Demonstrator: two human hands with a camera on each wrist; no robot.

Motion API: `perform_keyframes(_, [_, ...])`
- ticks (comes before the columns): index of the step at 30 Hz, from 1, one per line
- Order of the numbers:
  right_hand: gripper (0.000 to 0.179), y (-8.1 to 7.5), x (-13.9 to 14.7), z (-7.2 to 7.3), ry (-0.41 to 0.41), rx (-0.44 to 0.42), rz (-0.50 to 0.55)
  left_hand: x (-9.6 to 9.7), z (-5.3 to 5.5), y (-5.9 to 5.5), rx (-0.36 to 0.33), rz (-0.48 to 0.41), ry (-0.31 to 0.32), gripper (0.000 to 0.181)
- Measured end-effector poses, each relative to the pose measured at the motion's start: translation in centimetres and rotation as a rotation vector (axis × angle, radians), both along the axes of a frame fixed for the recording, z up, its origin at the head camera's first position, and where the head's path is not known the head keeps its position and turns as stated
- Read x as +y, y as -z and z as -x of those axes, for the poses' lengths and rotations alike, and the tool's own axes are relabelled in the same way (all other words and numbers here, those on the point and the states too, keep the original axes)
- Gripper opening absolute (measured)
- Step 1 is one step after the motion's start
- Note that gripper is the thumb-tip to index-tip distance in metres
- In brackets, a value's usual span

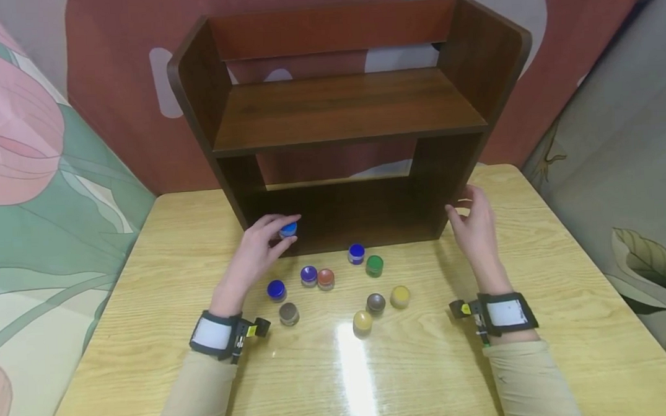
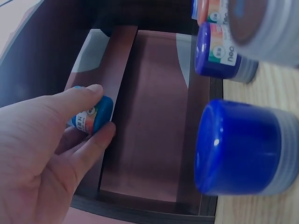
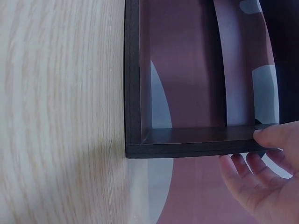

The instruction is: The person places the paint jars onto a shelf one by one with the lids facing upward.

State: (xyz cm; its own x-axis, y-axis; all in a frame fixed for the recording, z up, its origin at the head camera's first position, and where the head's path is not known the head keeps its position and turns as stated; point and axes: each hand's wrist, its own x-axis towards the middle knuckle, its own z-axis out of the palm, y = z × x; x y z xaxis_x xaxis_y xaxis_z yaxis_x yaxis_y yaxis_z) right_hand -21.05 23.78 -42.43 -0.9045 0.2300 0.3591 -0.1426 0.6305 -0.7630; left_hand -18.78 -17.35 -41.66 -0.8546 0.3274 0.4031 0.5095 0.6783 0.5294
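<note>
My left hand (image 1: 256,247) pinches a small paint jar with a light blue lid (image 1: 288,228) between thumb and fingers, at the lower front left of a dark brown wooden shelf (image 1: 351,108). In the left wrist view, the printed label of this jar (image 2: 103,113) shows between the fingertips. My right hand (image 1: 476,226) grips the right side panel (image 3: 196,148) of the shelf near its lower front, thumb on the front edge and fingers along the outer face. Just in front of the shelf stand a dark blue jar (image 1: 356,253) and a green jar (image 1: 374,266).
More paint jars stand upright on the light wooden table (image 1: 418,378): purple (image 1: 308,275), reddish brown (image 1: 325,279), blue (image 1: 276,290), dark brown (image 1: 288,313), grey-brown (image 1: 375,303) and two yellow ones (image 1: 400,296). Patterned fabric (image 1: 111,106) hangs behind and at both sides.
</note>
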Motion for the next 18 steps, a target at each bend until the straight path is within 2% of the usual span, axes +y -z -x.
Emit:
perform_keyframes(3, [0.041, -0.02, -0.06, 0.0, 0.001, 0.006, -0.001, 0.05, 0.0, -0.04, -0.016, -0.016, 0.003, 0.042])
perform_keyframes(14, [0.04, -0.04, -0.08, 0.0, 0.0, 0.001, -0.011, 0.21, -0.23, -0.46, -0.146, -0.098, 0.025, 0.046])
perform_keyframes(18, [0.04, -0.04, -0.08, 0.0, 0.001, 0.006, -0.012, 0.12, -0.29, -0.55, -0.16, -0.115, 0.035, 0.05])
